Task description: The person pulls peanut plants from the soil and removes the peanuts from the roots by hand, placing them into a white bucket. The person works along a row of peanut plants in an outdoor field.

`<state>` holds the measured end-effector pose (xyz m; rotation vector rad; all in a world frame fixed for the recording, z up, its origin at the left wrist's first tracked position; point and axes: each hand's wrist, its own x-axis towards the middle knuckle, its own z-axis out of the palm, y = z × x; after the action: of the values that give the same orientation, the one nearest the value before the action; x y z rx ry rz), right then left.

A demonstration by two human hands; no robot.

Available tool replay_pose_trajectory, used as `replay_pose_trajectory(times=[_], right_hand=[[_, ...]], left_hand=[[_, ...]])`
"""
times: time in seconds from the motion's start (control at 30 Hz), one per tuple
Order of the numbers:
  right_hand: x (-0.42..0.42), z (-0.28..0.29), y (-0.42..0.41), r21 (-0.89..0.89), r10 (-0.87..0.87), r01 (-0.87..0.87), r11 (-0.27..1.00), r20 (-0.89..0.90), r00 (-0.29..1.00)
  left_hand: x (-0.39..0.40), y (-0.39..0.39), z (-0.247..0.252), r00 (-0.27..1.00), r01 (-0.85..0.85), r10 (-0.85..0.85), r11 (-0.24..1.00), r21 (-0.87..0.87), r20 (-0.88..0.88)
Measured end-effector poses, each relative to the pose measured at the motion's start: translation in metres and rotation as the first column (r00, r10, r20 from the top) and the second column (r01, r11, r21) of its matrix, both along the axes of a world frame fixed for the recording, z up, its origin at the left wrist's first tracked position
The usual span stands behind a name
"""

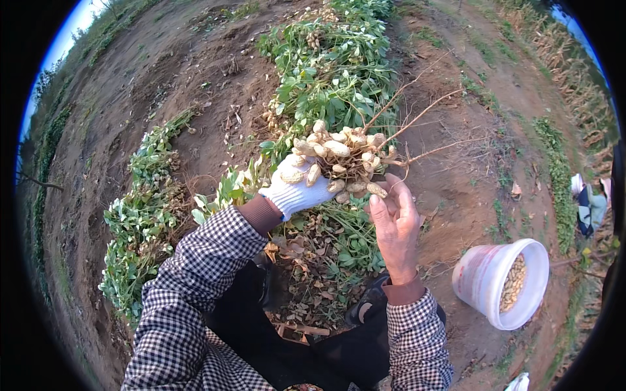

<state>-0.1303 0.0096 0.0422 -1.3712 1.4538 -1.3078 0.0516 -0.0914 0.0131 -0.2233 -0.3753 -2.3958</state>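
A cluster of unshelled peanuts (337, 149) hangs together on its roots at the middle of the view, the bare roots pointing up and right. My left hand (299, 188), in a white knitted glove, is closed around the plant from the left; the pods hide most of its fingers. My right hand (397, 215), bare, is at the lower right edge of the cluster, with thumb and forefinger at the tip of one peanut pod (376, 189). Whether they pinch it cannot be told. Green peanut plants (337, 83) lie in a heap beyond the hands.
A white plastic bucket (477, 278), partly filled with peanuts (513, 283), leans on the soil at the right. More pulled plants (132, 244) lie at the left. Dry leaves (313, 273) cover the ground between my feet. A bundle of cloth-like items (592, 207) is at the far right.
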Motion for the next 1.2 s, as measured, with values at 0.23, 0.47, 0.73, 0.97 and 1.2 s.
replay_pose_trajectory(times=[0.23,0.47,0.73,0.97,1.2], right_hand=[[-0.002,-0.008,-0.002,0.115,0.126,-0.114,0.987,-0.102,0.987],[0.002,0.008,0.005,0.127,-0.005,0.014,0.992,-0.073,0.997],[0.008,0.006,0.015,-0.336,0.007,-0.186,0.923,-0.469,0.883],[0.026,0.022,0.051,0.043,0.308,-0.32,0.946,0.179,0.934],[0.022,-0.003,0.024,-0.132,0.066,-0.095,0.987,-0.206,0.976]], left_hand=[[0.001,0.012,-0.001,1.0,-0.008,0.008,1.0,-0.009,0.005],[-0.005,0.015,-0.001,0.984,-0.016,0.02,1.0,-0.022,0.179],[-0.007,0.009,-0.008,0.977,-0.127,0.088,0.972,0.198,0.195],[-0.004,-0.009,0.015,-0.375,0.857,0.852,0.468,-0.213,0.365],[-0.003,-0.001,-0.029,0.245,0.315,0.895,0.29,-0.904,0.373]])
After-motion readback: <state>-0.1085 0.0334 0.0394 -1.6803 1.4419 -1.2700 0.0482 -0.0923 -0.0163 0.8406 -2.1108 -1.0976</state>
